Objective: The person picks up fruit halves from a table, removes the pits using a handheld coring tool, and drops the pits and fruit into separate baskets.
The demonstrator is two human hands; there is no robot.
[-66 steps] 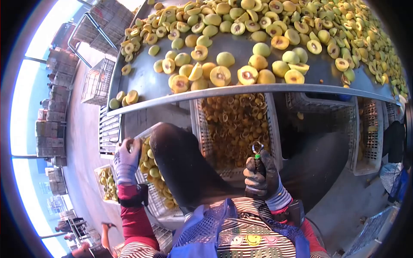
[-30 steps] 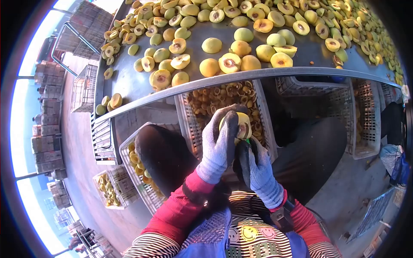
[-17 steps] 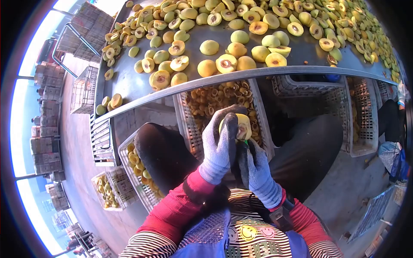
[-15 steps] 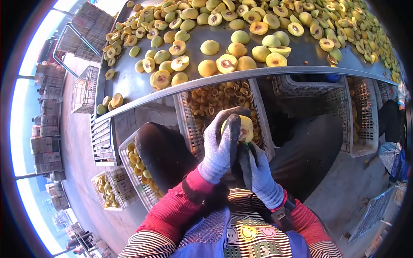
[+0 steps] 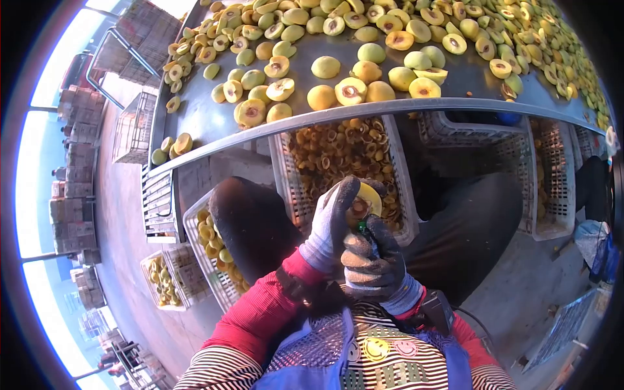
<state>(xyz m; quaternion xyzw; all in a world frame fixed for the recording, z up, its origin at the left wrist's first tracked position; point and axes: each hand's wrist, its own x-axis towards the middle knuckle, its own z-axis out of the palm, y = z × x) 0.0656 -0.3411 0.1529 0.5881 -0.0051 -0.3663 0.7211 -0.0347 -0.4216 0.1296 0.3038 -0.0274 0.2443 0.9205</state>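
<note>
My left hand [image 5: 335, 224], in a grey glove with dark fingers, is closed around a yellow peach half [image 5: 369, 197] whose cut face and brown pit hollow show. Close against the fruit, my right hand [image 5: 375, 263] is curled round a small green-handled tool [image 5: 363, 227]; its working end is hidden at the peach. Both hands are above a crate [image 5: 404, 195] that contains many brown pits and scraps [image 5: 341, 156]. Beyond them, peach halves [image 5: 351, 91] lie cut side up and down on a metal table [image 5: 195, 123].
The table's raised metal rim [image 5: 312, 122] runs across in front of me. A crate of peach halves [image 5: 218, 250] stands by my left knee, with a smaller basket [image 5: 188, 276] beside it. More crates [image 5: 552, 188] are under the table at right. Stacked crates [image 5: 71, 188] line the left.
My right hand has turned so its curled fingers now face up, and the green tool shows more. The peach half has tilted, exposing its pit hollow. Both hands are slightly lower in view.
</note>
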